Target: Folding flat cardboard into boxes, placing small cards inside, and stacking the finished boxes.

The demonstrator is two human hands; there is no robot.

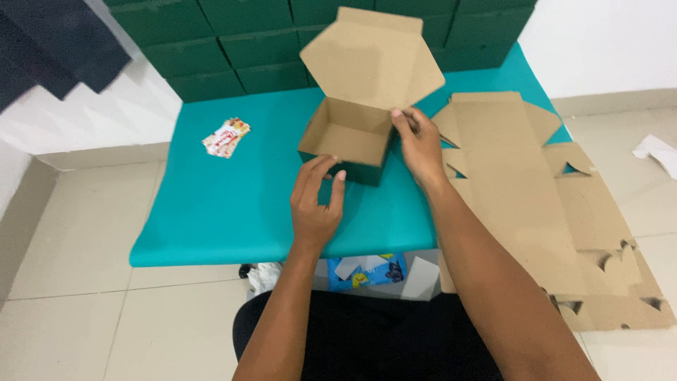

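The cardboard box (pixel 349 137) is sitting on the teal table (pixel 233 204), directly ahead of both hands and between them, with its lid (pixel 370 56) standing open and tilted away from the person. The left hand (pixel 315 201) is hovering at the near corner of the box, thumb and fingers spread apart, fingertips touching or just short of the box's front edge; contact cannot be confirmed. The right hand (pixel 419 144) is resting against the right wall of the box, fingers curled and pressing at the upper rim, gripping nothing else. Just beyond the right hand, a stack of flat unfolded cardboard blanks (pixel 536 204) is lying, overhanging the table edge. Well to the left of the left hand, a small red-and-white packet (pixel 227 137) is lying on the table. Beyond the box, dark green closed boxes (pixel 226 49) are standing stacked in rows.
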